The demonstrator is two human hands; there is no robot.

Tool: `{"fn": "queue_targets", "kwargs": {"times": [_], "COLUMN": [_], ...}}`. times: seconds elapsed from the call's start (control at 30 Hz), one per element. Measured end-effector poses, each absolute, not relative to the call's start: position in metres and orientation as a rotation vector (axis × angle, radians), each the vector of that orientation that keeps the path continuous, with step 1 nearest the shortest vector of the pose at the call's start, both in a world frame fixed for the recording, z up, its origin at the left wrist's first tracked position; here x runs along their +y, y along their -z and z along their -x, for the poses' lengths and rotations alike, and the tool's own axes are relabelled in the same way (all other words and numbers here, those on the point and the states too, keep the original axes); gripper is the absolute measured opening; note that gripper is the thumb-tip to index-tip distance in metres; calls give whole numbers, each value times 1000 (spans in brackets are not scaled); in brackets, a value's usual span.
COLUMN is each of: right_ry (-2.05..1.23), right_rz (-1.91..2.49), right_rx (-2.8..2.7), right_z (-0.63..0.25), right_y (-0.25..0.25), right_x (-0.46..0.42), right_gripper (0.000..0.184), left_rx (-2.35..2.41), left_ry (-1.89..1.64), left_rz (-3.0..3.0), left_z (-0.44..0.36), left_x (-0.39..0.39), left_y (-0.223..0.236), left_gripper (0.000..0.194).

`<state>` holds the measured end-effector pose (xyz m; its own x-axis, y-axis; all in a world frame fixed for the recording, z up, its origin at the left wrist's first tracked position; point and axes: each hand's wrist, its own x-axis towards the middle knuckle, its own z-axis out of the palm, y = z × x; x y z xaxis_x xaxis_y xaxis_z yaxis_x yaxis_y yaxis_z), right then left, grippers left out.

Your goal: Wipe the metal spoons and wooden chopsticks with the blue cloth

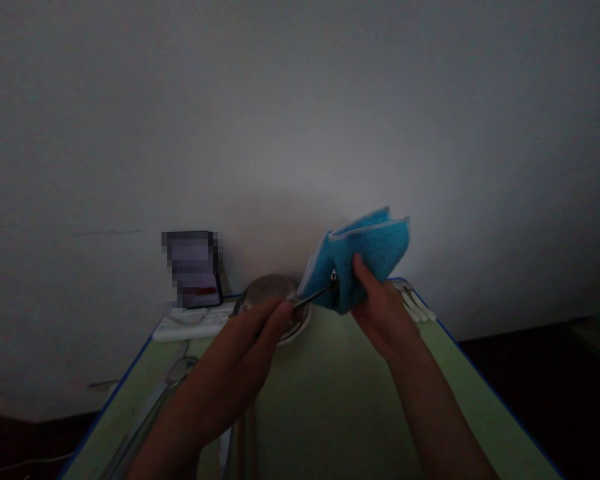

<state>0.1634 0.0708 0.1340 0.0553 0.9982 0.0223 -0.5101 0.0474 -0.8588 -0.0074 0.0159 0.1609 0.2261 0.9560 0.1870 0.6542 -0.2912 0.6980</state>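
Observation:
My left hand is closed around the thin handle of a metal utensil, which points to the right. The far end of the utensil meets a folded blue cloth with pale edging, and its head is mostly hidden there, so I cannot tell its kind. My right hand grips the cloth from below and the right, with the thumb pressed on its front. Both hands are raised above the green table.
Round metal dishes stand behind my left hand. At the back left a screen leans on the wall behind a white object. Long metal utensils lie at left, brown sticks in front, and white-handled utensils at right.

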Motion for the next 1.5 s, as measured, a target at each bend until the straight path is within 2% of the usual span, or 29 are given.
{"fn": "queue_targets", "kwargs": {"times": [0.17, 0.63, 0.87, 1.03, 1.2, 1.37, 1.5], "right_ry": [-1314, -1459, -1266, -1237, -1208, -1121, -1118], "right_rz": [836, 717, 827, 830, 796, 768, 733], "right_rx": [-908, -879, -1094, -1131, -1095, -984, -824], "right_z": [-162, -159, -164, -168, -169, -169, -171], "right_y": [-132, -135, -130, -129, -130, -133, -139], "right_x": [70, 68, 65, 65, 65, 69, 71], "right_gripper": [46, 42, 31, 32, 36, 37, 37], "left_rx": [1538, 1489, 1471, 1577, 1673, 1570, 1300], "left_ry": [-917, -825, -741, -888, -1085, -1083, -1019], "left_rz": [-2033, -2147, -2161, -2200, -2153, -2251, -2376], "left_z": [8, 7, 6, 5, 14, 26, 30], "left_x": [16, 18, 8, 9, 11, 9, 3], "left_y": [-157, -161, -168, -170, -170, -172, -173], "left_gripper": [28, 23, 19, 17, 22, 19, 20]}}
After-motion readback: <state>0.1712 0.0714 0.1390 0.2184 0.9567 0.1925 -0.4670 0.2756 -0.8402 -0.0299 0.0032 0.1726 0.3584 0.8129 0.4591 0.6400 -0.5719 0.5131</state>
